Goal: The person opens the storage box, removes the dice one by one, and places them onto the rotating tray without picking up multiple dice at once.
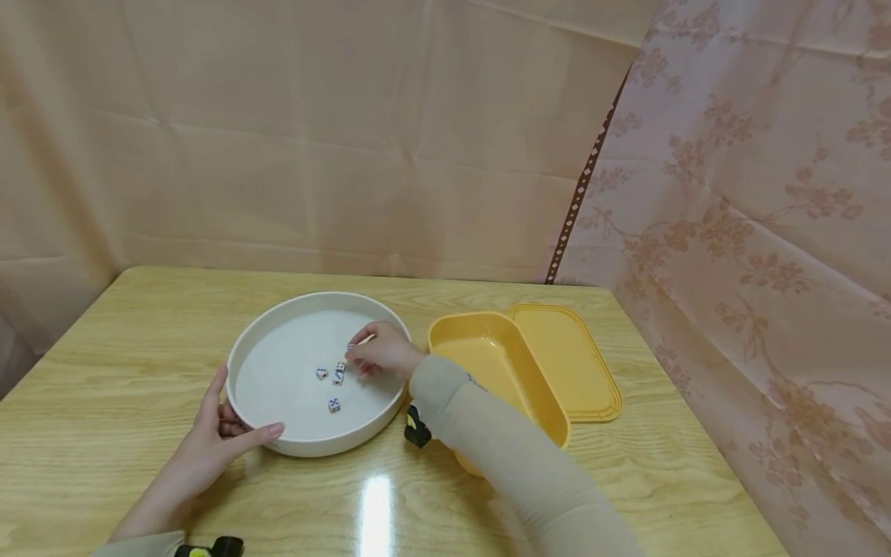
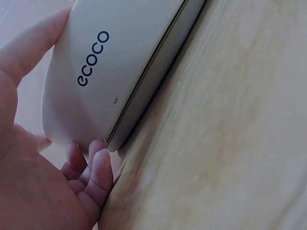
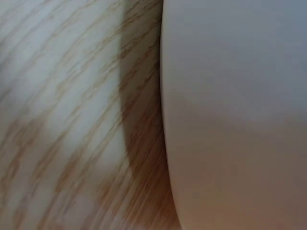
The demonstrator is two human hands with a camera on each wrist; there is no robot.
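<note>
A round white tray (image 1: 278, 325) stands on the table with several small white dice inside. One die (image 1: 334, 404) lies toward the tray's near side; another die (image 1: 322, 373) lies beside a close-set pair of dice (image 1: 338, 377). My right hand (image 1: 386, 352) reaches over the tray's right rim and pinches a die (image 1: 351, 347) between thumb and fingers. My left hand (image 1: 216, 433) grips the tray at its near left, thumb at the rim and fingers curled against the outer wall. That wall carries the word "ecoco" (image 2: 93, 58) in the left wrist view. The right wrist view shows no fingers.
Right of the tray is a yellow rectangular box (image 1: 487, 340), partly hidden by my right sleeve (image 1: 515, 472). A flat yellow lid (image 1: 567, 363) lies beyond it. The wooden table (image 1: 174, 309) meets a beige curtain (image 1: 348, 155) behind and a flowered curtain (image 1: 752, 232) at right.
</note>
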